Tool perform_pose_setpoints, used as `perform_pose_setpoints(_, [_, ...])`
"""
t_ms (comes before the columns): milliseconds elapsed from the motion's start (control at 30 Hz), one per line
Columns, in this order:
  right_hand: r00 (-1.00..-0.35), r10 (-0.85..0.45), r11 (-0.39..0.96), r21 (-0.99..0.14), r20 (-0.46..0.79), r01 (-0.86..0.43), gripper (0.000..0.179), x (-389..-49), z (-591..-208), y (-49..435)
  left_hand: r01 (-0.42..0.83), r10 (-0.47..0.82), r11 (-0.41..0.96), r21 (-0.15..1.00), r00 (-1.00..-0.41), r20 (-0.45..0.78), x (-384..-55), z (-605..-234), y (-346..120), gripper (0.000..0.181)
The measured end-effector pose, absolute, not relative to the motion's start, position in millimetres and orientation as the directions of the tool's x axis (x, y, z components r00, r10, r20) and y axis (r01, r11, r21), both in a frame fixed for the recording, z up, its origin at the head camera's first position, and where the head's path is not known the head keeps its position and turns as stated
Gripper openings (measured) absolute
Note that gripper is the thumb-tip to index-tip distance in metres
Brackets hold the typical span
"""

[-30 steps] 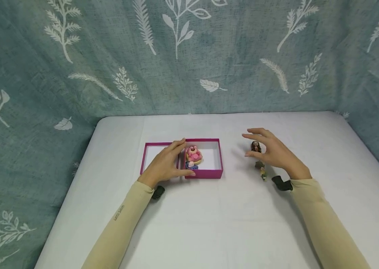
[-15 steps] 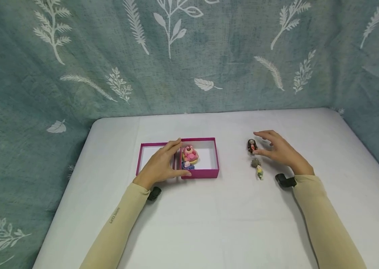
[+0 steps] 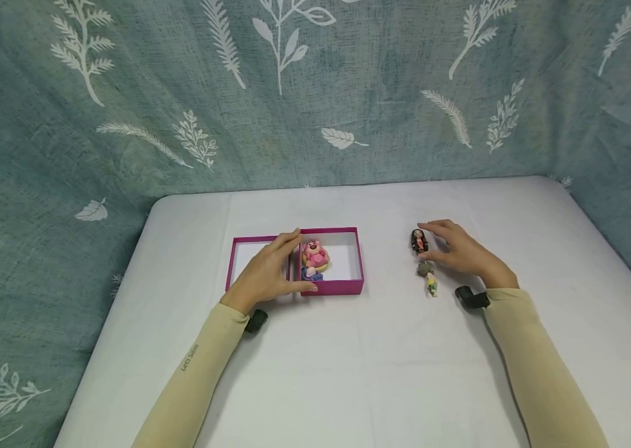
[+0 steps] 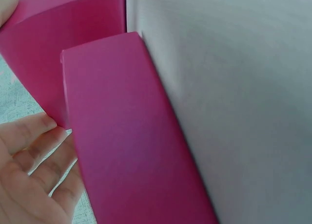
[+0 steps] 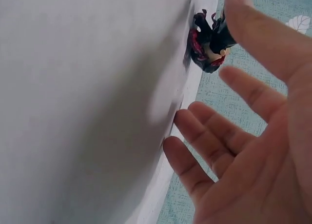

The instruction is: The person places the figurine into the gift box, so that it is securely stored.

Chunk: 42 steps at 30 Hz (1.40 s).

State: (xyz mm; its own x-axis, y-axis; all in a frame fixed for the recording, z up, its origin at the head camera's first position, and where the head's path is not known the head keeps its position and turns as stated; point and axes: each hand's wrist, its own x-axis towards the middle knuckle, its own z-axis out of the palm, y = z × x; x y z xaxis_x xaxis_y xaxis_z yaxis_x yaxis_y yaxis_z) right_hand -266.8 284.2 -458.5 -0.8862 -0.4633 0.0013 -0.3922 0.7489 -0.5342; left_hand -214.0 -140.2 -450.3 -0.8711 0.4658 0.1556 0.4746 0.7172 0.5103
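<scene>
My left hand [image 3: 267,274] spans the left end of a magenta box [image 3: 343,287], with the thumb at its front wall and fingertips at its back corner. Inside lie a pink bear figurine [image 3: 315,254] and a blue-clothed figurine [image 3: 311,274]. At the right, my right hand [image 3: 463,252] lies around a dark-haired doll figurine [image 3: 419,241], index finger by its head and thumb by its lower end. In the right wrist view, a narrow gap shows between the index fingertip and the figurine [image 5: 207,46]; the other fingers are spread loosely.
Just below the doll lies a small figurine [image 3: 431,284] with a grey-brown head and yellow-green clothes. A second shallow magenta tray or lid [image 3: 233,264] sits left of the box, partly under my left hand. Behind the white table [image 3: 349,361] hangs a green leaf-patterned cloth [image 3: 383,74].
My right hand draws back from over the figurines, then brings its index finger and thumb to the ends of the dark-haired doll. My left hand stays on the box. The head view shifts slightly.
</scene>
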Motion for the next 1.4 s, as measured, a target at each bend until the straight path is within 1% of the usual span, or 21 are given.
perform_pose_setpoints(167, [-0.893,-0.45,0.764,-0.523,-0.015,-0.377,0.073,-267,-459,283,0.482,0.467,0.715,0.507,-0.869,0.167,-214,-451,-140,0.106])
perform_pose_setpoints(333, [-0.898,-0.439,0.781,-0.509,-0.033,-0.363,0.072,-266,-457,281,0.478,0.465,0.712,0.514,-0.87,0.165,-215,-451,-141,0.105])
perform_pose_setpoints(567, [-0.904,-0.427,0.786,-0.505,-0.024,-0.358,0.069,-266,-458,280,0.476,0.466,0.712,0.516,-0.87,0.159,-214,-451,-141,0.106])
perform_pose_setpoints(833, [-0.889,-0.457,0.759,-0.514,0.018,-0.4,0.068,-267,-462,282,0.481,0.469,0.712,0.512,-0.868,0.164,-214,-450,-140,0.105])
perform_pose_setpoints(1133, [-0.879,-0.47,0.747,-0.494,0.079,-0.444,0.068,-266,-458,285,0.477,0.468,0.715,0.512,-0.87,0.157,-214,-451,-140,0.105])
perform_pose_setpoints(1400, [-0.884,-0.452,0.711,-0.55,0.121,-0.439,0.068,-263,-451,289,0.483,0.47,0.719,0.501,-0.868,0.162,-214,-450,-140,0.104])
